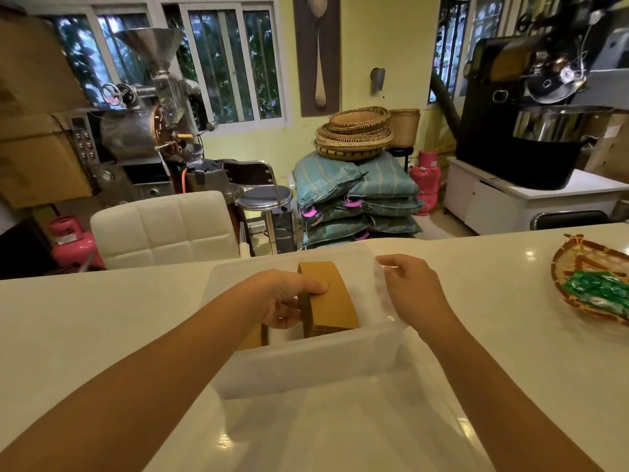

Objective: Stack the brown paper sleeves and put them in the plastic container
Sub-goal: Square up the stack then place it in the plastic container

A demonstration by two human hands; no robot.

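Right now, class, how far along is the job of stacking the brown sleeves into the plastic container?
Nearly done. A stack of brown paper sleeves already stands inside the plastic container. The left hand has its grip on that stack, while the right hand holds the container's right wall. Left: release the stack. No loose sleeves show on the table.

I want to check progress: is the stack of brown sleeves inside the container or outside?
Inside. The brown sleeves stand on edge within the container walls, left hand gripping them.
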